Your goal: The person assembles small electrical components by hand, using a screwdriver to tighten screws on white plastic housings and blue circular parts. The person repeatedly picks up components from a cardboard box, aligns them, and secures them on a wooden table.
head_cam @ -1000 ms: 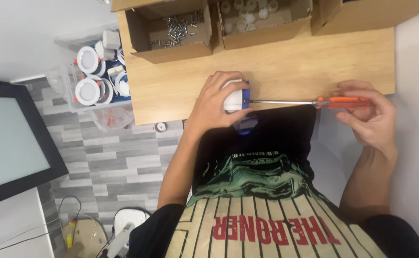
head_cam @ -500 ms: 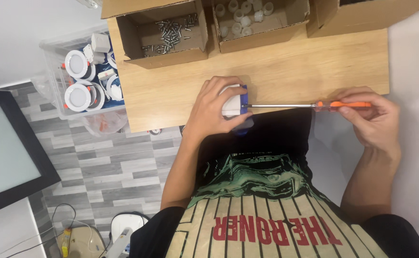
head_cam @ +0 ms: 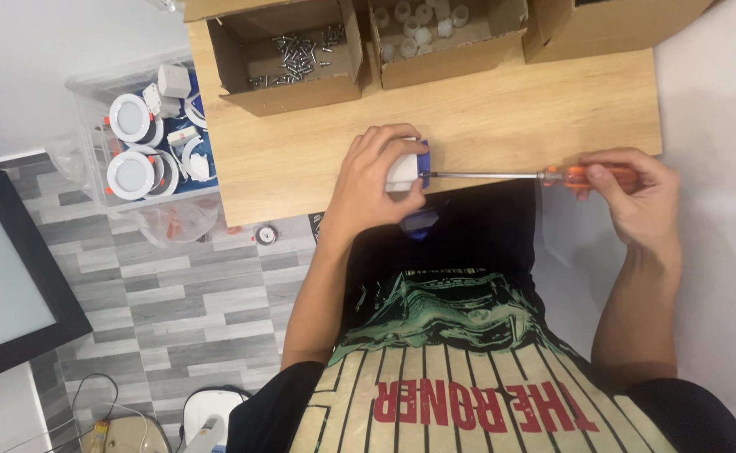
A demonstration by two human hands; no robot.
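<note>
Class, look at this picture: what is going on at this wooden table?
A person sits at a wooden table. Their left hand grips a small white and blue part at the table's near edge. Their right hand holds an orange-handled screwdriver, its tip against the part. Behind stand a cardboard box of screws and another of white pieces.

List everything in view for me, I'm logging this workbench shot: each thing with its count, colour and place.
table: one, light wood, top centre
cardboard boxes: three, brown, table's far edge; one holds metal screws, one small white parts
plastic bin: one, clear, left of table, holding round white fittings
white and blue part: one, table's near edge
screwdriver: one, orange handle, tip at the part
dark frame: one, left edge
left hand: fingers around the part
right hand: fingers on the screwdriver handle
</note>
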